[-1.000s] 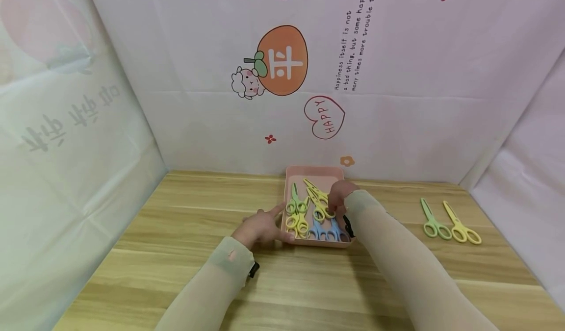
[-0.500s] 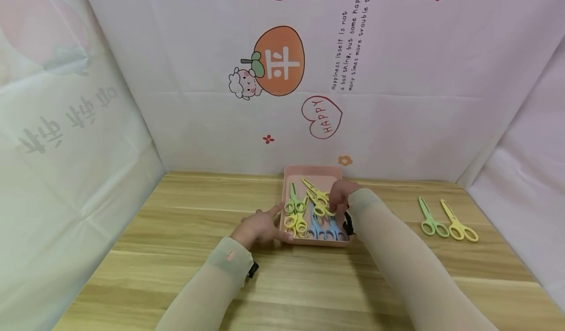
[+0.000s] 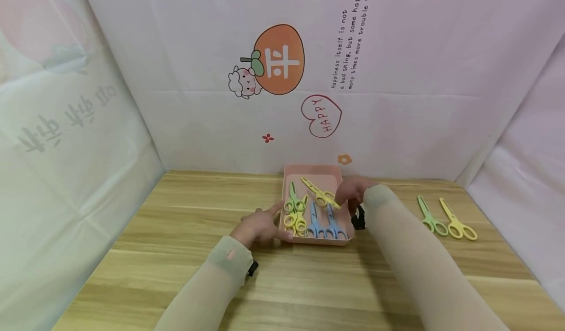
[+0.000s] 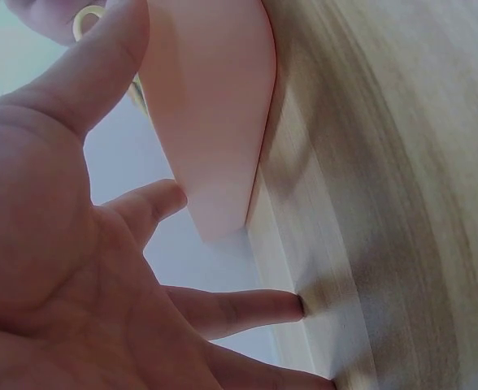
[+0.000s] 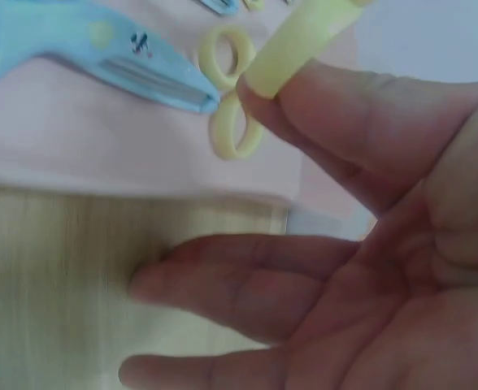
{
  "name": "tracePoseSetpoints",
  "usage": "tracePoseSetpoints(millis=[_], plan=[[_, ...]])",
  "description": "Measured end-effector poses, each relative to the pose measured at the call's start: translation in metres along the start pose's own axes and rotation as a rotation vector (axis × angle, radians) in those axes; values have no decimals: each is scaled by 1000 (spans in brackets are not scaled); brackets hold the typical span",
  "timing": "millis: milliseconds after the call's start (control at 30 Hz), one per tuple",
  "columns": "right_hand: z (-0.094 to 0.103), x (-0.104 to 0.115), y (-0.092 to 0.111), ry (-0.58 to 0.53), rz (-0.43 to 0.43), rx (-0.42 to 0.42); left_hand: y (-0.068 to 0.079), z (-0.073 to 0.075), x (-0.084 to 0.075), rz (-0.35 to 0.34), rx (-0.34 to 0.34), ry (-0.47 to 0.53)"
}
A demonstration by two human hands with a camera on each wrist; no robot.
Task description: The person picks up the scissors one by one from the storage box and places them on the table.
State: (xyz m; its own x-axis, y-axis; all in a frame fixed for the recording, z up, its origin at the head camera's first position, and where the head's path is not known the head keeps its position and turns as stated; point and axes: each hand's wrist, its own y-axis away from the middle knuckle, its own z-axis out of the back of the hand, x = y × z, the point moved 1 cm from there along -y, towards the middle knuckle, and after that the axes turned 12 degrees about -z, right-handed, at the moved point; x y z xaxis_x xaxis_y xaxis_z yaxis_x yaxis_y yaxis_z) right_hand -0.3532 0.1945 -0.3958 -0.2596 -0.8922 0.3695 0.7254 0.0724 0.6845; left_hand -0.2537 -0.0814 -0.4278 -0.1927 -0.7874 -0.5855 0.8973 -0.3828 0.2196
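Note:
Several children's scissors lie in a shallow pink tray (image 3: 315, 169). My right hand (image 3: 355, 190) is over the tray's right edge, pinching a pair of yellow scissors (image 5: 300, 49) between thumb and index finger; its other fingers stretch out apart. Another pair of yellow scissors (image 3: 312, 188) lies below it. Two blue scissors (image 3: 315, 219) sit at the tray's front right. At the left are green scissors (image 3: 293, 199) and yellow scissors (image 3: 301, 218), partly overlapping. My left hand (image 3: 261, 227) is spread at the tray's left front corner, with thumb and index finger touching its wall (image 4: 215, 106).
On the wooden table (image 3: 198, 223), to the right, lie one green pair of scissors (image 3: 426, 209) and one yellow pair (image 3: 454, 220), side by side. A printed white cloth (image 3: 397, 135) hangs behind the table and along both sides.
My right hand has moved right and slightly up, lifting yellow scissors off the others. The blue scissors beneath now show more fully. My left hand stays at the tray.

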Motion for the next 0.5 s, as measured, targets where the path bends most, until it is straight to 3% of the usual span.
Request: tracePoseSetpoints(millis=[500], plan=[[21,-49,-7,-351,35,161,0,-1,1,-35,11,-27]])
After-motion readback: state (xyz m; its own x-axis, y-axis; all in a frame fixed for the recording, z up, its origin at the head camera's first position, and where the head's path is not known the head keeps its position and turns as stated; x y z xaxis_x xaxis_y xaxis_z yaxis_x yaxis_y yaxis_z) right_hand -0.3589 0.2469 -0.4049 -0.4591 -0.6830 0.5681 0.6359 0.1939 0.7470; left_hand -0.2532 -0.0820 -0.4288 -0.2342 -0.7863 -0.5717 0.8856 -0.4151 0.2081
